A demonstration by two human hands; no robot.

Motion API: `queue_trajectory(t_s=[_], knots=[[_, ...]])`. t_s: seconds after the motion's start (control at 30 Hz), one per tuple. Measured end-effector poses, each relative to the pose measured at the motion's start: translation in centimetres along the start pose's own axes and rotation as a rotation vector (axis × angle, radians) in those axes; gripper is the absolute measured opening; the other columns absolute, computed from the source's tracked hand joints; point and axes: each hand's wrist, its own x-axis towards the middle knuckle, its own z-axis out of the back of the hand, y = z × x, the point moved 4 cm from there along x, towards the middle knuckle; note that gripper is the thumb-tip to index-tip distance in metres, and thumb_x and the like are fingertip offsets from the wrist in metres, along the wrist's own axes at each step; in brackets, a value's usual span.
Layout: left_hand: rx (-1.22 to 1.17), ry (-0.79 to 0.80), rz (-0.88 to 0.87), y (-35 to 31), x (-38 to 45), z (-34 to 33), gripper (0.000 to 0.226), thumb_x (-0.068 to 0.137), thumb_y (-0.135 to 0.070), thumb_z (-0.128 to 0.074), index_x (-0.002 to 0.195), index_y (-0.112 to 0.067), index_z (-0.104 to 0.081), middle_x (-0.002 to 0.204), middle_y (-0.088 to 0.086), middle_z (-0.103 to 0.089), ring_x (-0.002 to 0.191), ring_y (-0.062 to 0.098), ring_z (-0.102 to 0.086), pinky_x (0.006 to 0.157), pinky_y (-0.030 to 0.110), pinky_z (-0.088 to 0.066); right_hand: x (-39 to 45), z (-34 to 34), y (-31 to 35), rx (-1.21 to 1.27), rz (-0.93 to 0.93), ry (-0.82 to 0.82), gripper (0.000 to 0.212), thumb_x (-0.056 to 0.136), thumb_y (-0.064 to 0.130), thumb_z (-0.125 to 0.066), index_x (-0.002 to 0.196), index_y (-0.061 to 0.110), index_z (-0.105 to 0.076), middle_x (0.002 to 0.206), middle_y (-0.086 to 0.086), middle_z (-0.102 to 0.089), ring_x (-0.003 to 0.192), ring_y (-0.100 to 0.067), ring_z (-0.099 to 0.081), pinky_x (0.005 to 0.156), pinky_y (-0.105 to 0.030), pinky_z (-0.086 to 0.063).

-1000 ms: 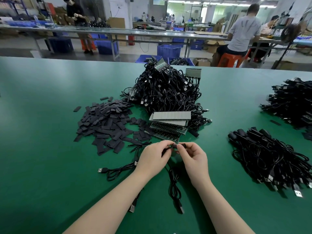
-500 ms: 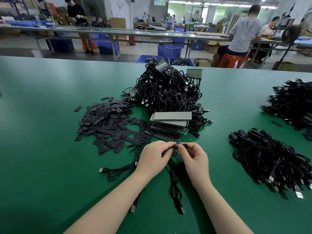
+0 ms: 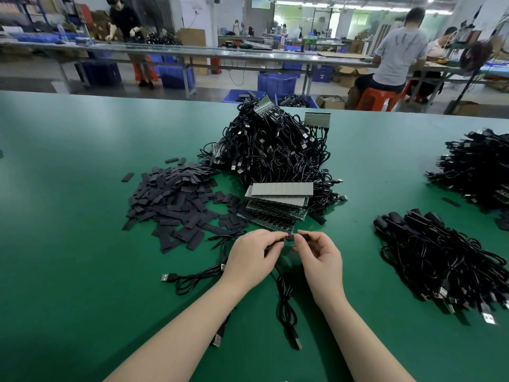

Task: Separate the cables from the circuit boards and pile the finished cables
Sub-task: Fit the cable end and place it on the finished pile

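Together both hands [image 3: 289, 249] pinch one black cable end [image 3: 289, 238]; no writing legible.

Only the person's two forearms and hands were in view, rising from the near edge of the green table mat [image 3: 82, 271]. Both forearms were bare to the frame's edge, with no sleeve. The left hand [image 3: 252, 256] and right hand [image 3: 321, 260] were bare, with short, plain fingernails.

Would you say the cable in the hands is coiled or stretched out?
Loosely looped: the cable hangs from the pinching hands in slack loops onto the green table.
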Motion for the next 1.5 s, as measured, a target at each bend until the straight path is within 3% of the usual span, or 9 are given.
queue_trajectory(t_s=[0.17, 0.3, 0.5, 0.8, 0.97, 1.5], knots=[[-0.037, -0.003, -0.004, 0.04, -0.06, 0.08, 0.026, 0.095, -0.028, -0.057, 0.118, -0.03, -0.069, 0.105, -0.014, -0.07, 0.097, 0.003, -0.06, 0.087, 0.028, -0.049, 0.11, 0.04, -0.28, -0.015, -0.03, -0.013, 0.006, 0.092, 0.017, -0.071, 0.089, 0.022, -0.07, 0.086, 0.004, -0.075, 0.085, -0.018, -0.073, 0.078, -0.028, -0.056], [-0.045, 0.0, 0.003, 0.08, -0.08, 0.05, 0.026, 0.095, -0.027, -0.057, 0.118, -0.03, -0.069, 0.106, -0.013, -0.07, 0.098, 0.005, -0.06, 0.087, 0.029, -0.049, 0.12, -0.01, -0.17, 0.016, -0.036, 0.001, 0.006, 0.092, 0.014, -0.07, 0.088, 0.019, -0.07, 0.085, 0.003, -0.075, 0.082, -0.015, -0.073, 0.07, -0.017, -0.053], [-0.041, 0.018, 0.008, 0.02, -0.03, 0.0, 0.028, 0.095, -0.025, -0.056, 0.12, -0.031, -0.068, 0.105, -0.013, -0.07, 0.098, 0.007, -0.061, 0.088, 0.031, -0.049, 0.0, -0.07, 0.02, 0.032, -0.03, 0.016, 0.007, 0.092, 0.014, -0.07, 0.087, 0.019, -0.07, 0.084, 0.004, -0.076, 0.081, -0.015, -0.074, 0.068, -0.015, -0.052], [-0.041, 0.017, 0.004, 0.1, -0.08, -0.07, 0.027, 0.094, -0.026, -0.057, 0.118, -0.029, -0.069, 0.104, -0.012, -0.07, 0.097, 0.007, -0.061, 0.087, 0.033, -0.05, -0.08, -0.1, -0.1, -0.063, 0.002, 0.024, 0.01, 0.09, 0.019, -0.072, 0.084, 0.027, -0.07, 0.087, 0.002, -0.074, 0.087, -0.022, -0.072, 0.084, -0.041, -0.058], [-0.038, 0.032, -0.023, 0.05, -0.04, -0.09, 0.028, 0.093, -0.027, -0.057, 0.118, -0.027, -0.069, 0.103, -0.011, -0.07, 0.097, 0.008, -0.061, 0.086, 0.033, -0.05, -0.03, 0.0, -0.09, -0.069, -0.005, 0.014, 0.014, 0.091, 0.02, -0.071, 0.084, 0.033, -0.07, 0.087, 0.004, -0.074, 0.086, -0.02, -0.072, 0.084, -0.041, -0.058], [-0.093, 0.025, 0.014, 0.77, 0.02, -0.35, 0.025, 0.096, -0.028, -0.056, 0.117, -0.03, -0.069, 0.108, -0.015, -0.069, 0.102, 0.0, -0.058, 0.088, 0.019, -0.047, -0.05, -0.13, 0.08, -0.021, -0.032, 0.037, 0.012, 0.092, 0.018, -0.07, 0.083, 0.026, -0.071, 0.083, 0.004, -0.074, 0.086, -0.025, -0.071, 0.081, -0.041, -0.059]])
